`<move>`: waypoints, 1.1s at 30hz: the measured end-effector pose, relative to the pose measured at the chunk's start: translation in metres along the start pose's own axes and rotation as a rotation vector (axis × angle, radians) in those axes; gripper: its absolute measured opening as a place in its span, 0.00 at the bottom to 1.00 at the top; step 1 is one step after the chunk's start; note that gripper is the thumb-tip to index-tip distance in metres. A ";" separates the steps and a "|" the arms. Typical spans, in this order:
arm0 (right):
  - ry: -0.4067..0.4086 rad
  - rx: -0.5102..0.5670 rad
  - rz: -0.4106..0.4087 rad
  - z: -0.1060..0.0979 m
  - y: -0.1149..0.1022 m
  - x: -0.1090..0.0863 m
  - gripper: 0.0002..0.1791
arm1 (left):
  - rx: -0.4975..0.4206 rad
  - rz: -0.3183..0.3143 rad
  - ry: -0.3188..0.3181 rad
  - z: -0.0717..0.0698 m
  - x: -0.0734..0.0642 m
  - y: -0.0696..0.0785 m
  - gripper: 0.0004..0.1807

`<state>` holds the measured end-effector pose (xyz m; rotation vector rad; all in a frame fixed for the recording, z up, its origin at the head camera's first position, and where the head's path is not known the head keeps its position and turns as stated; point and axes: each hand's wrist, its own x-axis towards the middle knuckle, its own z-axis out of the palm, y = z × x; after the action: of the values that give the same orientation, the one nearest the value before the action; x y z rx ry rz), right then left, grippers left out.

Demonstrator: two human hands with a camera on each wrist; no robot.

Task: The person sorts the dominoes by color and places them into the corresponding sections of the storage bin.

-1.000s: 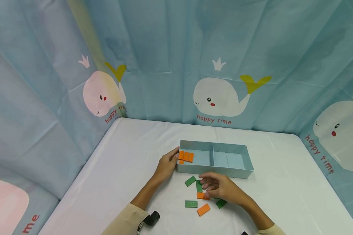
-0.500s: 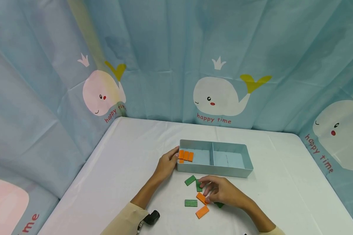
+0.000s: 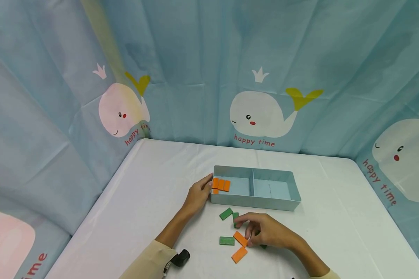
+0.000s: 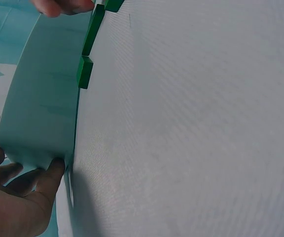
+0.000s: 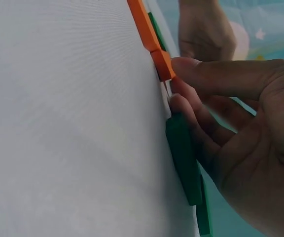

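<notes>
My left hand (image 3: 196, 197) rests against the left end of a light blue two-compartment box (image 3: 256, 201), its fingertips along the end wall in the left wrist view. My right hand (image 3: 269, 229) hovers low over loose domino-like tiles. Its thumb tip meets the end of an orange tile (image 3: 240, 238), and its index finger reaches over a green tile (image 3: 235, 215). Another orange tile (image 3: 239, 255) lies nearer the front, its corner against the first. In the right wrist view, a green tile (image 5: 183, 158) lies under the curled lower fingers, mostly covered by the hand in the head view.
Several orange tiles (image 3: 221, 185) lie at the left end of the box's left compartment. Loose green tiles (image 3: 227, 241) lie left of the right hand and in front of the box. A white cloth (image 3: 153, 186) covers the table, with a whale-print curtain (image 3: 181, 97) behind.
The orange tile by my right thumb has turned from lying crosswise to slanted, and the front orange tile has shifted slightly forward-left. My right hand has come a little nearer. The left hand stays put.
</notes>
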<state>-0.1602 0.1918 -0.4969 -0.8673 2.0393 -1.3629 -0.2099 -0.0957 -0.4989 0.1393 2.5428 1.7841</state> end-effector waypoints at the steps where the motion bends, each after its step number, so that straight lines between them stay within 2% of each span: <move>1: -0.004 -0.005 -0.003 0.000 0.000 0.000 0.35 | 0.000 -0.004 0.000 0.000 0.000 0.000 0.28; 14: -0.031 -0.101 -0.022 0.006 -0.002 0.007 0.37 | -0.004 0.010 0.005 0.001 0.000 -0.001 0.27; 22: -0.012 -0.136 -0.008 0.007 -0.001 0.007 0.35 | -0.003 0.008 0.002 0.000 -0.001 0.000 0.28; 33: 0.044 -0.120 0.016 0.004 -0.002 0.003 0.34 | -0.007 -0.019 0.001 0.000 -0.001 0.002 0.28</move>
<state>-0.1588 0.1864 -0.4968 -0.8772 2.1755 -1.2726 -0.2087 -0.0952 -0.4971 0.1142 2.5290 1.7868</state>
